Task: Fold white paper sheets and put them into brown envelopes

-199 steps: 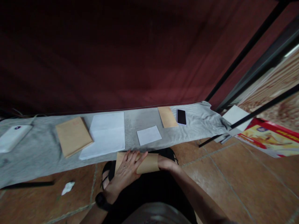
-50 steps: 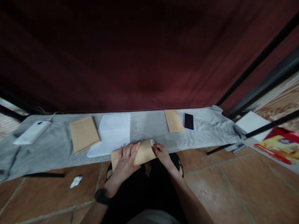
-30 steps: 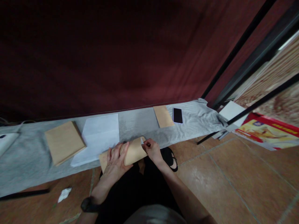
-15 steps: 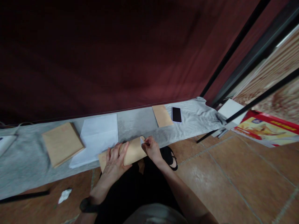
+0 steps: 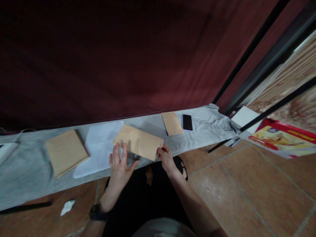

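A brown paper envelope [image 5: 142, 142] is tilted over the grey cloth, its left end over the white paper [image 5: 100, 140]. My right hand [image 5: 167, 159] pinches its right end, where a thin pale edge shows at the opening. My left hand [image 5: 119, 168] is spread, its fingertips close to the envelope's lower left edge; whether they touch it I cannot tell. Left of the white paper lies a stack of brown envelopes [image 5: 66, 153]. Another brown envelope [image 5: 172, 123] lies flat to the right, beside a phone [image 5: 187, 122].
The narrow bench [image 5: 27, 179] is draped in grey cloth, with a dark red curtain [image 5: 123, 65] behind it. A white object [image 5: 6, 151] sits at the far left. Black poles [image 5: 251, 49] and a red and yellow box [image 5: 283, 138] stand right. Crumpled white paper [image 5: 67, 207] lies on the tiled floor.
The envelope has swung up and away from my lap, its left end now higher. My left hand has come off its surface and opened. My right hand has shifted slightly right, still pinching.
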### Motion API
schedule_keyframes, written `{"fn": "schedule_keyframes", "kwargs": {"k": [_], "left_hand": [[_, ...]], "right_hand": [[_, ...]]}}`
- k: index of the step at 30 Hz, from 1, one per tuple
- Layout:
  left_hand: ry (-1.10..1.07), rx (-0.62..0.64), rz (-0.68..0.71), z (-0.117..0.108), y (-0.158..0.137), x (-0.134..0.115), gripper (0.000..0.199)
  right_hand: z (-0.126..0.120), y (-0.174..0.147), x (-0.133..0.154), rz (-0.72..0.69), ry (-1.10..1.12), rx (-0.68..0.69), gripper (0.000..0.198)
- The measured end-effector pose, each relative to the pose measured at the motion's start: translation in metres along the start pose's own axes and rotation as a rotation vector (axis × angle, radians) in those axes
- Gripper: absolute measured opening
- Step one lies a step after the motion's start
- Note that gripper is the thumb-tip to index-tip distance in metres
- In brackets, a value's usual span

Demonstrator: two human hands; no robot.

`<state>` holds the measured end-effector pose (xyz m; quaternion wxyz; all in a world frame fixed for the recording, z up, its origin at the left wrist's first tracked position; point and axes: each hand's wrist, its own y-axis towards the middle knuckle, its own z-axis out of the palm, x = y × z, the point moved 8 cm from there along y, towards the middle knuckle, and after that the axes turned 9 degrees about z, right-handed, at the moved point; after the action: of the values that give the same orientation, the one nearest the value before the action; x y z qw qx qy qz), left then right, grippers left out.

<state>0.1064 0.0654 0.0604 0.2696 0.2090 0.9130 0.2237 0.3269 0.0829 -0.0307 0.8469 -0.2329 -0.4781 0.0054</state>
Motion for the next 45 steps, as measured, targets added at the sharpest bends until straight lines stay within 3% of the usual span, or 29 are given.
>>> {"fn": "schedule_keyframes", "kwargs": {"k": [2,6,8,10,15,20,26,30,33,36,39,42,45], "left_hand": [[-0.241,-0.056,-0.191,0.013,-0.005,0.009,0.092],[-0.865,0.015,-0.702,0.067,-0.021,0.014,0.083],[-1.083,0.050,-0.844,0.088,-0.021,0.003,0.075],[-1.192,0.048,-0.886,0.100,-0.013,-0.006,0.066],[-1.197,0.006,-0.868,0.116,0.009,-0.001,0.048],[-1.126,0.045,-0.850,0.121,0.022,0.021,0.046],[-0.989,0.062,-0.863,0.119,0.021,0.047,0.036],[-0.907,0.107,-0.860,0.125,0.018,0.057,0.031],[-0.845,0.145,-0.841,0.128,0.018,0.059,0.035],[-0.763,0.171,-0.811,0.123,0.015,0.057,0.041],[-0.628,0.164,-0.773,0.104,0.010,0.054,0.043],[-0.171,0.164,-0.548,0.076,0.023,0.041,0.032],[0.048,0.198,-0.237,0.077,0.052,0.019,0.033]], "right_hand": [[-0.002,0.001,-0.003,0.016,0.093,-0.023,0.025],[0.000,0.001,-0.013,0.051,0.231,-0.032,0.026],[0.005,0.000,-0.017,0.061,0.263,-0.009,0.026],[0.009,0.001,-0.021,0.061,0.281,0.016,0.028],[0.012,0.009,-0.023,0.049,0.281,0.000,0.031],[0.014,0.018,-0.015,0.018,0.090,0.076,0.029],[-0.013,0.024,-0.007,-0.107,-0.204,-0.030,0.029],[-0.017,0.016,0.022,-0.400,-0.641,-0.070,0.027],[0.005,0.005,0.033,-0.651,-1.012,0.083,0.034],[0.022,-0.003,0.024,-0.770,-1.220,0.293,0.037],[0.026,-0.005,0.012,-0.848,-1.359,0.359,0.038],[0.024,-0.005,0.006,-0.916,-1.404,0.345,0.040],[0.023,-0.004,0.002,-0.945,-1.430,0.325,0.041]]}}
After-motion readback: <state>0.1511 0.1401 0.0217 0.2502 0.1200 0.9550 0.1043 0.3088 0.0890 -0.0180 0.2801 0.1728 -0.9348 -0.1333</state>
